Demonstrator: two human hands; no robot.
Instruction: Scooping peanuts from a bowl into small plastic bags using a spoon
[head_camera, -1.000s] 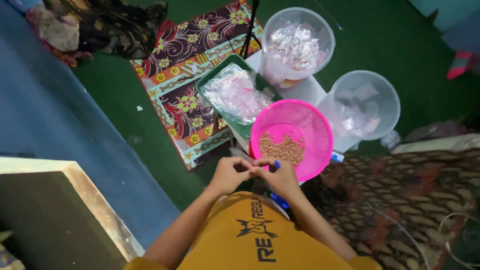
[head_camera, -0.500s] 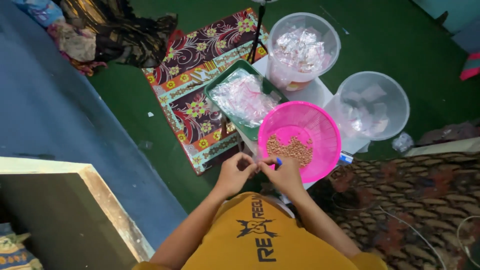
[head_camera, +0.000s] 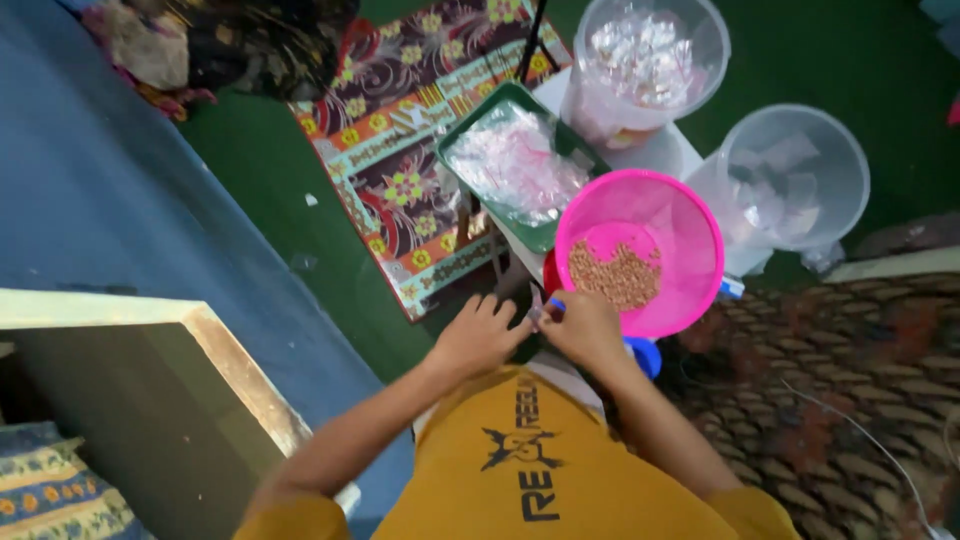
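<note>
Head view, hands meeting just below the rim of the pink basket (head_camera: 690, 215). Between the fingertips I see a small object (head_camera: 541, 313), too small and blurred for me to identify; a blue bit (head_camera: 556, 304) shows at the tip of the right hand.

Left hand (head_camera: 478, 338): fingers curled in, tips pinched toward the small object. Right hand (head_camera: 583, 328): fingers closed, also pinched on that object. I cannot tell which hand bears the hold. The two hands touch at the fingertips.

Pink basket: round, slotted wall, a heap of brown grains (head_camera: 614, 278) in its bottom. It sits on a white table (head_camera: 655, 155), just beyond the right hand. A blue round thing (head_camera: 645, 356) shows under the basket's near edge, beside the right forearm.

Left of the basket, touching it or nearly so: a green tray (head_camera: 470, 135) filled with clear plastic bags (head_camera: 515, 163) with red lines.

Farther out: two clear buckets. The far one (head_camera: 700, 75) holds crumpled clear packets; the right one (head_camera: 845, 165) holds a few flat clear bags.

Floor: green carpet (head_camera: 260, 190), a patterned flowered mat (head_camera: 400, 150) under the tray side, a blue surface (head_camera: 90, 200) at left, a brown patterned rug (head_camera: 850, 380) at right
</note>
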